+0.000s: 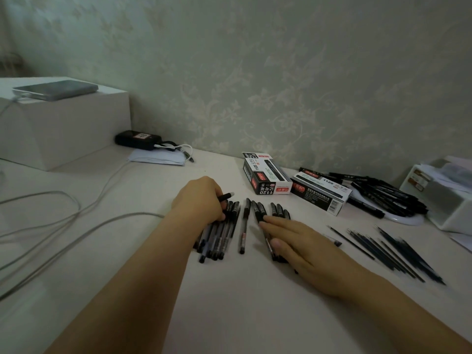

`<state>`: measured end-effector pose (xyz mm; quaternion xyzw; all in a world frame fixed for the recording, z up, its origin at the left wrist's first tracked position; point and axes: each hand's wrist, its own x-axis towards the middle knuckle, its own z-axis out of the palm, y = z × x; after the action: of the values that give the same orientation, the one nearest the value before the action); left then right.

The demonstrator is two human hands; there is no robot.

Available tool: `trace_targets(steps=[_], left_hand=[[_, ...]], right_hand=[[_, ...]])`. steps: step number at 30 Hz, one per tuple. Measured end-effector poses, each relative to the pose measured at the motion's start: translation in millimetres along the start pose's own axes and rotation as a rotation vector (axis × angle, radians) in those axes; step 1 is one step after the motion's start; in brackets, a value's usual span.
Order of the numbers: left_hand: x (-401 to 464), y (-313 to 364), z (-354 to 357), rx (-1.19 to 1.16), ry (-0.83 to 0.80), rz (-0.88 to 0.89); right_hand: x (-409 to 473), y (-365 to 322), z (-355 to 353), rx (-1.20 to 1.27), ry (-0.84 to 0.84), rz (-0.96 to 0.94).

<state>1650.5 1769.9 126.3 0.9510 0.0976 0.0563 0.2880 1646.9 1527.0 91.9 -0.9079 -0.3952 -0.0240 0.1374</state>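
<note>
1. Pens (219, 233) lie in a black row on the table (229, 315). The left hand (201, 198) curls over the row's left end, fingers clamped round one pale-tipped pen (228, 196) that juts past the knuckles.
2. Right hand (298, 241) lies flat, fingers straight, pressing the right bunch (278, 213) down.
3. One loose pen (244, 226) sits between the hands, touching neither.
4. Best play, I'd say: sweep both bunches inward with caps aligned, so nothing rolls.

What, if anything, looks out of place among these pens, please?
One pen lies alone between the left bunch and the right bunch, which the flat right hand covers. The left hand grips a white-tipped pen. Nothing looks damaged.
</note>
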Motion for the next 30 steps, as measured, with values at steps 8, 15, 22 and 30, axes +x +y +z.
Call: trace_targets(steps=[8, 15, 22, 30], left_hand=[[1.2, 1.3, 5.2, -0.038, 0.026, 0.012], [1.4, 0.1, 8.2, -0.02, 0.038, 0.009], [4.8, 1.2, 10.9, 0.005, 0.058, 0.006], [1.4, 22.6, 15.8, -0.337, 0.09, 0.027]], right_hand=[[71.6, -25.4, -0.3, -0.248, 0.084, -0.18], [93.6, -24.6, -0.4, -0.482, -0.073, -0.331], [94.7, -25.5, -15.3, -0.846, 0.006, -0.776], [67.2, -14.2, -38.2, -0.764, 0.247, -0.637]])
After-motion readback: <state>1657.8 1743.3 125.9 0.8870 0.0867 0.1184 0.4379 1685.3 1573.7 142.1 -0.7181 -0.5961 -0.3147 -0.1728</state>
